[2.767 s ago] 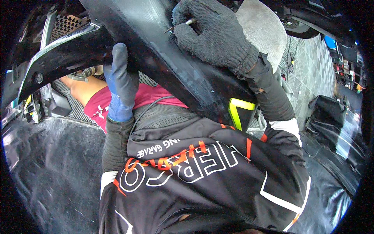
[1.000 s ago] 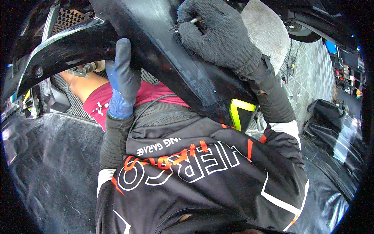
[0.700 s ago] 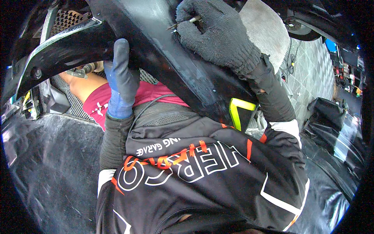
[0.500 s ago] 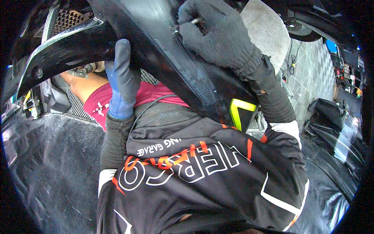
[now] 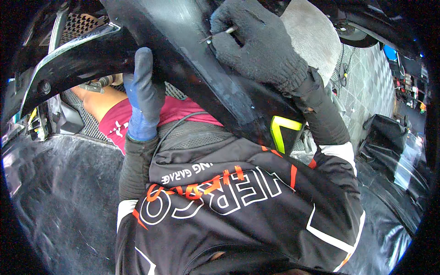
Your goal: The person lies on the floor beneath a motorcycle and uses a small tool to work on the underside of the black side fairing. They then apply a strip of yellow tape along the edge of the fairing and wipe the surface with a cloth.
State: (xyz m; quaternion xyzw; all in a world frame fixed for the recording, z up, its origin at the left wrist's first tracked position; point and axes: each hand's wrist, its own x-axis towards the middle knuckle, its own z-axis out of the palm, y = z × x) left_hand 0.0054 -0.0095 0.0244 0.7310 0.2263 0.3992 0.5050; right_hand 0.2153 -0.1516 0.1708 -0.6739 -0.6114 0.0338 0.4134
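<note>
A large glossy black curved panel (image 5: 233,110) with a greyish scuffed band crosses above my lap. My left hand (image 5: 144,94), in a blue-and-grey glove, grips its lower edge, thumb up on the face and other fingers hidden behind. My right hand (image 5: 252,48), in a black knit glove, is curled round a thin metal tool (image 5: 206,39), its point at or near the scuffed band; I cannot tell if it touches. A yellow-green angled piece (image 5: 285,123) shows on the panel's lower right. A pale grey pad (image 5: 309,36) lies behind my right hand.
A grey plastic part (image 5: 68,117) and small hardware (image 5: 40,126) sit at left. A wheel (image 5: 350,32) is at upper right, with cables (image 5: 341,75) on the tiled floor (image 5: 366,87) below. Black sheeting (image 5: 382,140) lies bunched at right. My outstretched leg is under the panel.
My right hand and the tool have shifted slightly right and down along the panel. My left hand keeps its grip in nearly the same place.
</note>
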